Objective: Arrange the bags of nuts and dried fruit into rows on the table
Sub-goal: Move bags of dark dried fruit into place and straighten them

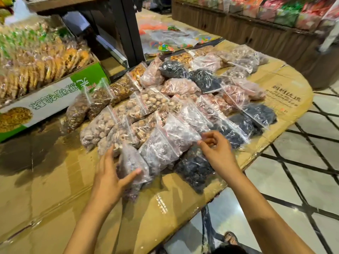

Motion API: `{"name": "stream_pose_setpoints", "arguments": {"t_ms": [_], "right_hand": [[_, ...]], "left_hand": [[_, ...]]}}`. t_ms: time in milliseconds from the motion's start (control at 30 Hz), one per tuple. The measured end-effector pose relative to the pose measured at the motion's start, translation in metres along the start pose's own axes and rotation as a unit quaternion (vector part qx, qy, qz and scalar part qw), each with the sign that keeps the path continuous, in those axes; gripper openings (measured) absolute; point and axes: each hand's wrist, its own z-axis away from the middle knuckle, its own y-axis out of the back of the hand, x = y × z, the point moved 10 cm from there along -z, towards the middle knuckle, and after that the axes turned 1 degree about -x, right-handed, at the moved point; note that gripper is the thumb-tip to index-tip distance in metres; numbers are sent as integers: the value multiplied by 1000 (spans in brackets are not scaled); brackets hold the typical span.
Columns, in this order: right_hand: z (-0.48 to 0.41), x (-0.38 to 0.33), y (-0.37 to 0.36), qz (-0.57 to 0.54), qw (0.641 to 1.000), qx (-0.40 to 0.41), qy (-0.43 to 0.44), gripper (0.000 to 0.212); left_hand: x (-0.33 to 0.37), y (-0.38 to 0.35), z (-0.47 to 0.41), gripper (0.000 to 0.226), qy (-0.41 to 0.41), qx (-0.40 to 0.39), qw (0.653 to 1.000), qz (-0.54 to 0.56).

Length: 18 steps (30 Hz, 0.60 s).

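Several clear zip bags of nuts and dried fruit lie in overlapping rows on the cardboard-covered table [45,189]. My left hand [108,182] grips the nearest bag of purplish dried fruit [134,162] from its left side, thumb across its front. My right hand [218,153] pinches the corner of a pale clear bag [176,134] lying over the front row. Between my hands a bag of dark fruit [194,167] rests near the table's front edge. Bags of pale round nuts [102,125] lie to the left, pink [179,86] and black bags [203,79] farther back.
A green and white carton of packed biscuits [51,101] stands at the left. A black post [128,30] rises behind the bags. Bags of coloured sweets [165,45] lie at the back. The table's rounded edge [300,107] drops to a tiled floor at the right.
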Motion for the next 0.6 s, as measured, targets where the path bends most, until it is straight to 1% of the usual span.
{"name": "stream_pose_setpoints", "arguments": {"t_ms": [67,100,167,233,333,400,500,600], "right_hand": [[-7,-6,31,91,995,-5,44,24],[-11,-7,48,147,987,-6,70,30],[-21,-2,83,249,963,-14,99,42],[-30,10,118,321,942,-22,99,51],[-43,31,165,380,920,-31,85,57],[-52,44,189,417,904,-38,84,57],[-66,60,210,444,891,-53,76,53],[-81,66,217,444,890,-65,79,49]], "left_hand": [[47,-2,-2,103,-19,42,997,-63],[73,-7,-4,99,-36,58,992,-105],[120,-29,-12,98,-49,62,981,-178],[155,-62,-24,101,-35,47,972,-227],[192,-118,-36,98,29,-11,966,-258],[214,-147,-38,98,53,-33,961,-270],[244,-174,-38,96,43,-32,958,-283],[258,-193,-39,97,41,-55,953,-294]]}}
